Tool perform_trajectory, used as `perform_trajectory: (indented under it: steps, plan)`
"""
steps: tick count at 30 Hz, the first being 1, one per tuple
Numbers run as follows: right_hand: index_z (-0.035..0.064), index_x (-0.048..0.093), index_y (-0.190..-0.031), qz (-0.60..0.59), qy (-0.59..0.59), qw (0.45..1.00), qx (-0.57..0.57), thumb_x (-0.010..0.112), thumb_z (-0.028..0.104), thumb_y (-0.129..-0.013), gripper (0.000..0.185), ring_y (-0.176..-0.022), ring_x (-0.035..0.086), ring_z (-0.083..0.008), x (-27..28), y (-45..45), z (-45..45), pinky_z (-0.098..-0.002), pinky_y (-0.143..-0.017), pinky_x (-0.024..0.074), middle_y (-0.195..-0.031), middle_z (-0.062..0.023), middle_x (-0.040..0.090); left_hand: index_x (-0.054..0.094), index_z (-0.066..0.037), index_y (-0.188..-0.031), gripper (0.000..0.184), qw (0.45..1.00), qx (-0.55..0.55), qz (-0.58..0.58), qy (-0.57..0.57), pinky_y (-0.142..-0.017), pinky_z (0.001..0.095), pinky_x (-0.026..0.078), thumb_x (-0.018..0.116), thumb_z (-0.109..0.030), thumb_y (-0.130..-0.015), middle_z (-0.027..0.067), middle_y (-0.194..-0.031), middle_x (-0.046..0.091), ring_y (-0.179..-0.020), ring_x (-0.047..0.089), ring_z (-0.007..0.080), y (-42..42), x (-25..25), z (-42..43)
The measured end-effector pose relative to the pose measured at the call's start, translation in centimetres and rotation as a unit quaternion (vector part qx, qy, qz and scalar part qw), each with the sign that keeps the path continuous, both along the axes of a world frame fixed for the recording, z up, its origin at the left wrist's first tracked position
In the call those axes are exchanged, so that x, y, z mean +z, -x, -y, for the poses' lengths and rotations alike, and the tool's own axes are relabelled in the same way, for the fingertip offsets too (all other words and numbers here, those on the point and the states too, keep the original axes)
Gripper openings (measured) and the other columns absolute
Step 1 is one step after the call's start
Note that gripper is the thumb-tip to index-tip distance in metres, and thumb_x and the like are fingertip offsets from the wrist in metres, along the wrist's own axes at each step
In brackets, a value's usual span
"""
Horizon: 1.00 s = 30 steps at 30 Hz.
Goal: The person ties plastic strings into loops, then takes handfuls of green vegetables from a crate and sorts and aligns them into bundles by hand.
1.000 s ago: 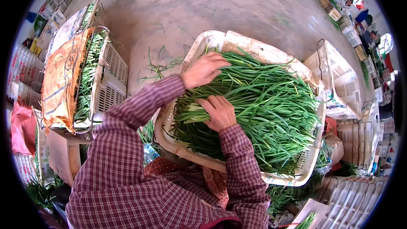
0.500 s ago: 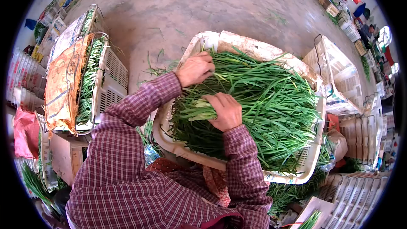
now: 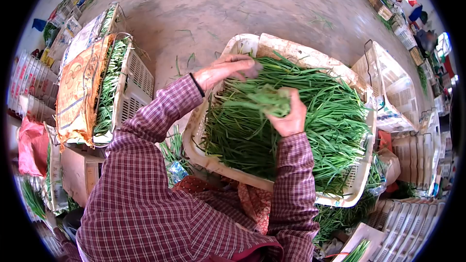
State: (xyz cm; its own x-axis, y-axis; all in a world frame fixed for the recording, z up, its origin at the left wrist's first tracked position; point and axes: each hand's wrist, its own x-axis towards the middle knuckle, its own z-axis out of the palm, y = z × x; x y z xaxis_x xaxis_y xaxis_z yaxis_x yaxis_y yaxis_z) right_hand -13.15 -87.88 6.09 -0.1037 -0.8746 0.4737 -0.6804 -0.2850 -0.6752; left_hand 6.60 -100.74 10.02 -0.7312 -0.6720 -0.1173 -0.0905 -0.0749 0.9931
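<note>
A large white plastic basket (image 3: pixel 199 157) full of long green garlic chives (image 3: pixel 325 131) stands in front of me. Above the heap, my right hand (image 3: pixel 291 116) is closed around a bunch of garlic chives (image 3: pixel 264 101), whose ends point left and are smeared by motion. My left hand (image 3: pixel 227 70) is over the basket's far left corner, its fingers stretched out and apart, the tips blurred. I see nothing held in it. A dark band circles the left wrist.
To the left stands a packed crate (image 3: pixel 133 85) of greens with an orange sack (image 3: pixel 80 92) over it. A white crate (image 3: pixel 388 87) is at the right, and stacked crates (image 3: pixel 412 228) lie lower right. Loose leaves are scattered on the concrete floor (image 3: pixel 204 5).
My right hand has lifted the bunch and moved up and right with it. The left hand's fingers have gone from curled to stretched out. The view has shifted slightly.
</note>
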Motion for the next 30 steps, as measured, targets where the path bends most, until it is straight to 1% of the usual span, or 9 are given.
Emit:
perform_trajectory:
  steps: [4,8,15,16,18,21,24,26,30]
  plan:
    - [0.0078,0.049,-0.108,0.209,0.027,0.977,0.009,0.078,0.005,-0.061,0.056,-0.093,0.062,-0.0143,2.0,1.9,-0.4,-0.0275,-0.081,0.0529,-0.102,-0.0049,0.061,0.034,0.001,-0.139,0.070,0.931,-0.091,0.112,0.334,-0.108,0.0402,0.033,0.061,-0.036,-0.087,0.0210,-0.135,0.044,-0.125,0.043,0.0311,2.3,-5.5,-0.3]
    - [0.0039,0.048,-0.120,0.264,0.037,0.964,0.008,0.073,-0.004,-0.064,0.062,-0.100,0.060,-0.0161,4.2,2.5,-0.8,-0.0287,-0.089,0.0492,-0.111,-0.0066,0.059,0.019,0.001,-0.144,0.103,0.827,-0.133,0.172,0.518,-0.107,0.0524,0.028,0.071,-0.053,-0.073,0.0271,-0.141,0.029,-0.132,0.028,0.0424,6.6,-11.1,-4.4]
    - [0.0041,0.049,-0.126,0.345,0.252,0.900,-0.082,0.080,0.005,-0.068,0.066,-0.104,0.057,-0.0230,13.9,8.2,-5.3,-0.0394,-0.087,0.0515,-0.120,-0.0139,0.055,0.010,-0.020,-0.151,0.109,0.774,-0.148,0.328,0.521,-0.107,0.0636,0.013,0.059,-0.075,-0.070,0.0202,-0.153,0.008,-0.140,0.007,0.0425,10.5,-15.5,-8.2]
    - [0.0029,0.054,-0.122,0.239,0.300,0.917,-0.113,0.078,0.007,-0.070,0.058,-0.101,0.059,-0.0221,16.9,10.0,-6.6,-0.0384,-0.087,0.0507,-0.119,-0.0129,0.057,0.010,-0.020,-0.151,0.109,0.772,-0.152,0.322,0.526,-0.107,0.0636,0.013,0.059,-0.075,-0.070,0.0202,-0.153,0.008,-0.140,0.007,0.0425,10.5,-16.0,-8.0]
    - [0.0036,0.064,-0.104,0.311,0.327,0.887,-0.100,0.066,0.026,-0.081,0.033,-0.086,0.062,-0.0186,22.4,10.7,-9.8,-0.0332,-0.078,0.0515,-0.097,-0.0098,0.066,0.013,-0.022,-0.150,0.108,0.781,-0.130,0.302,0.531,-0.108,0.0620,0.014,0.062,-0.073,-0.068,0.0197,-0.153,0.010,-0.141,0.007,0.0420,10.6,-16.4,-7.9]
    - [0.0023,0.063,-0.100,0.421,0.420,0.803,0.040,0.065,0.023,-0.081,0.029,-0.092,0.063,-0.0245,26.7,17.6,-17.0,-0.0403,-0.086,0.0514,-0.101,-0.0137,0.066,0.011,-0.022,-0.151,0.112,0.780,-0.137,0.312,0.525,-0.109,0.0618,0.012,0.059,-0.078,-0.066,0.0177,-0.154,0.007,-0.141,0.005,0.0415,10.6,-16.9,-7.7]
    - [0.0006,0.062,-0.107,0.471,0.429,0.759,0.132,0.065,0.021,-0.081,0.033,-0.102,0.061,-0.0298,27.4,20.1,-23.1,-0.0472,-0.094,0.0490,-0.111,-0.0166,0.063,0.013,-0.022,-0.150,0.112,0.784,-0.141,0.295,0.527,-0.109,0.0618,0.012,0.060,-0.078,-0.066,0.0171,-0.154,0.007,-0.141,0.006,0.0417,10.6,-16.7,-7.6]
    - [0.0016,0.060,-0.106,0.419,0.420,0.804,-0.040,0.065,0.021,-0.082,0.031,-0.094,0.063,-0.0266,26.0,19.3,-25.6,-0.0458,-0.087,0.0526,-0.104,-0.0151,0.064,0.016,-0.020,-0.150,0.110,0.777,-0.174,0.350,0.494,-0.109,0.0619,0.013,0.060,-0.077,-0.067,0.0189,-0.154,0.006,-0.141,0.006,0.0418,10.6,-15.9,-7.3]
    - [0.0043,0.061,-0.103,0.467,0.404,0.782,-0.088,0.064,0.025,-0.082,0.030,-0.090,0.062,-0.0247,22.3,18.6,-31.6,-0.0401,-0.082,0.0525,-0.100,-0.0113,0.064,0.028,-0.016,-0.147,0.104,0.786,-0.312,0.377,0.378,-0.112,0.0549,0.016,0.064,-0.073,-0.067,0.0241,-0.150,0.020,-0.141,0.013,0.0393,10.9,-9.5,-4.4]
